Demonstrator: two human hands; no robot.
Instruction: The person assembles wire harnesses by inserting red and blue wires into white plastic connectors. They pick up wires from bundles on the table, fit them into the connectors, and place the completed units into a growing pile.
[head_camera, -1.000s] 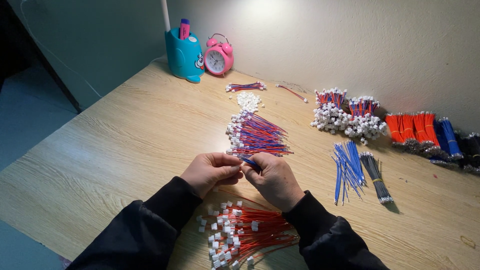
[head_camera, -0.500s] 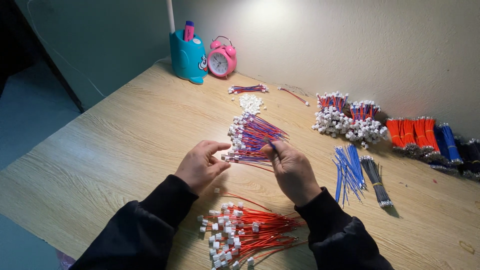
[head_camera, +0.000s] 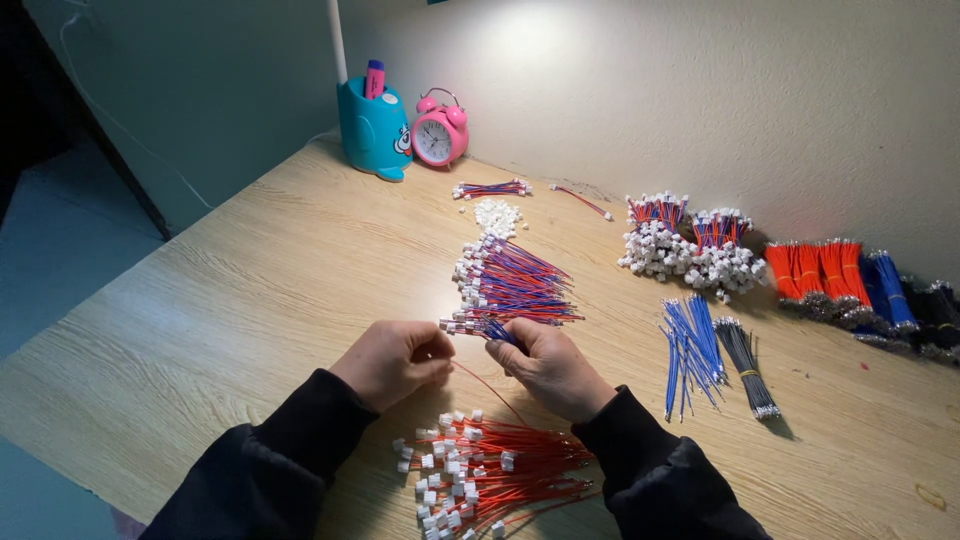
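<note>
Wooden table (head_camera: 200, 300) is carrying wire stock; a red-and-blue wire pile (head_camera: 510, 285) is lying mid-table, a red wire pile (head_camera: 490, 475) sitting between the sleeves; right hand (head_camera: 550, 365) is pinching a blue wire (head_camera: 500, 332) — just touching the pile's near edge; left hand (head_camera: 392, 362) is curled, pinching a thin red wire (head_camera: 480, 385).

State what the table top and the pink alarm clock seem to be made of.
Table top: likely wood-look laminate, matt; pale, even grain lines. Pink alarm clock: glossy pink casing, plastic or painted metal; the look leaves it open.
</note>
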